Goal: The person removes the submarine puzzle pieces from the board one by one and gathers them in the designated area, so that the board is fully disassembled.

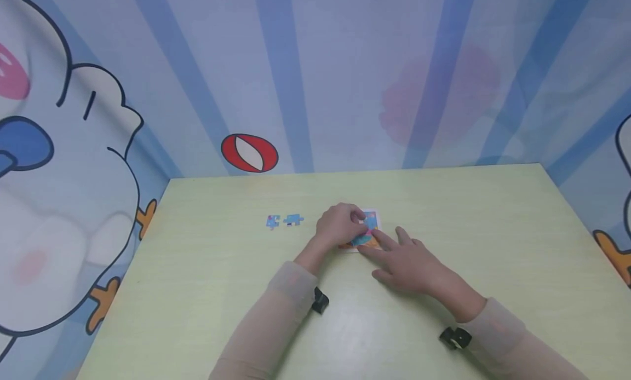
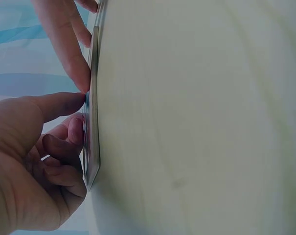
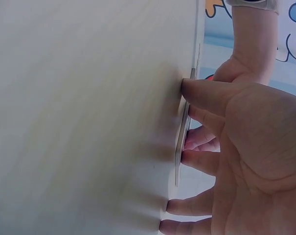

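Observation:
A small jigsaw puzzle (image 1: 372, 218) in a white-edged tray lies on the table, its picture blue, pink and orange. Over its left part bends my left hand (image 1: 339, 225), fingers curled, thumb and forefinger pinching a piece at the puzzle's surface; the piece is mostly hidden. In the left wrist view the left thumb (image 2: 64, 104) touches the puzzle's face. My right hand (image 1: 411, 264) lies spread at the right side, two fingertips on the puzzle. In the right wrist view, other right fingers (image 3: 192, 203) touch the table beyond the puzzle's edge.
Two loose blue jigsaw pieces, a left one (image 1: 273, 221) and a right one (image 1: 293, 219), lie left of the hands. The pale wooden table (image 1: 197, 292) ends at a cartoon-printed backdrop (image 1: 340, 84) behind and at the sides.

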A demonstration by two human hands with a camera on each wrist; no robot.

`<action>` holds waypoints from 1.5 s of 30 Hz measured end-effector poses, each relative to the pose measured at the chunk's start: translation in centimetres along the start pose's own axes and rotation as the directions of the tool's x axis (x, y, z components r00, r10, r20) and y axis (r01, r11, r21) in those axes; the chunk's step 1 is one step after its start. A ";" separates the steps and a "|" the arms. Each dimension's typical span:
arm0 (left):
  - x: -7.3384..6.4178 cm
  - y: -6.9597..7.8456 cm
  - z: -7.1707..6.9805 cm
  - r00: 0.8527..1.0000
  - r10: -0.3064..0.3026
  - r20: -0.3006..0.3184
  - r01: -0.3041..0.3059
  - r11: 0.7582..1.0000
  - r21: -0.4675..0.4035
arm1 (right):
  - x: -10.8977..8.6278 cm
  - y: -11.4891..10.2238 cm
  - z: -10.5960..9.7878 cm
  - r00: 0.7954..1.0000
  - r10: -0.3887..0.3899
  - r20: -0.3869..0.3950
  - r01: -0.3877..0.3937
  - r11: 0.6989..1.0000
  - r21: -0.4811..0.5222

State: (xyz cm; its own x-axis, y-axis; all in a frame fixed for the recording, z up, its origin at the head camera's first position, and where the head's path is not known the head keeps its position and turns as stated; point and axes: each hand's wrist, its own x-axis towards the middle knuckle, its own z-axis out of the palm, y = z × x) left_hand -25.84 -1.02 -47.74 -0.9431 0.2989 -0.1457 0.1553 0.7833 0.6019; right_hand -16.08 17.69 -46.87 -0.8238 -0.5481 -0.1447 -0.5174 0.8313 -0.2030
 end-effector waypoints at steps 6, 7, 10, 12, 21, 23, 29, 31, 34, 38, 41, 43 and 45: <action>0.0 0.2 -0.1 1.000 -0.004 0.002 0.004 1.000 -0.004 | -0.1 -0.1 -0.3 1.000 -0.006 -0.008 0.006 1.000 -0.008; 0.0 0.2 -0.1 1.000 -0.004 0.002 0.004 1.000 -0.004 | -0.1 -0.1 -0.3 1.000 -0.005 -0.008 0.005 1.000 -0.008; 0.0 0.2 0.0 1.000 -0.002 -0.001 0.002 1.000 -0.006 | -0.1 -0.1 -0.2 1.000 -0.004 -0.007 0.004 1.000 -0.007; 0.0 0.2 0.0 1.000 -0.001 -0.003 0.001 1.000 -0.006 | 0.0 0.0 -0.2 1.000 -0.003 -0.006 0.003 1.000 -0.008; 0.0 0.4 0.1 1.000 0.001 -0.016 -0.002 1.000 -0.025 | -0.1 0.0 -0.1 1.000 0.000 -0.007 0.000 1.000 -0.005; 0.0 0.4 0.1 1.000 0.005 -0.020 -0.006 1.000 -0.027 | -0.1 0.0 -0.1 1.000 0.000 -0.006 0.000 1.000 -0.008; 0.0 0.5 0.1 0.999 0.011 -0.034 -0.012 1.000 -0.024 | -0.1 -0.1 -0.2 1.000 -0.006 -0.013 0.006 1.000 -0.010; 0.0 0.5 0.1 0.999 0.012 -0.038 -0.013 1.000 -0.024 | -0.1 -0.1 -0.2 1.000 -0.007 -0.016 0.007 1.000 -0.007; 0.0 0.5 0.1 0.999 0.015 -0.048 -0.016 1.000 -0.027 | -0.2 -0.1 -0.2 1.000 -0.007 -0.018 0.007 1.000 -0.004; 0.0 0.5 0.2 0.997 0.021 -0.068 -0.024 0.999 -0.041 | -0.2 -0.2 -0.2 1.000 -0.005 -0.017 0.005 1.000 -0.004; 0.0 0.4 0.3 0.997 0.024 -0.079 -0.028 0.998 -0.056 | -0.2 -0.2 -0.2 1.000 -0.004 -0.017 0.004 1.000 -0.007; 0.0 0.3 0.3 0.996 0.025 -0.081 -0.030 0.997 -0.064 | -0.2 -0.2 -0.2 1.000 -0.002 -0.016 0.002 1.000 -0.007; 0.0 0.3 0.4 0.997 0.026 -0.079 -0.032 0.997 -0.073 | -0.2 -0.2 -0.3 1.000 -0.001 -0.016 0.001 1.000 -0.007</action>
State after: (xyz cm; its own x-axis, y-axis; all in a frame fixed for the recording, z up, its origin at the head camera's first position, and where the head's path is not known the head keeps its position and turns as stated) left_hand -25.67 -0.56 -47.85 -0.9591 0.2748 -0.0674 0.1632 0.7319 0.6616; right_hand -15.88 17.69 -46.53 -0.8268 -0.5475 -0.1293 -0.5199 0.8314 -0.1960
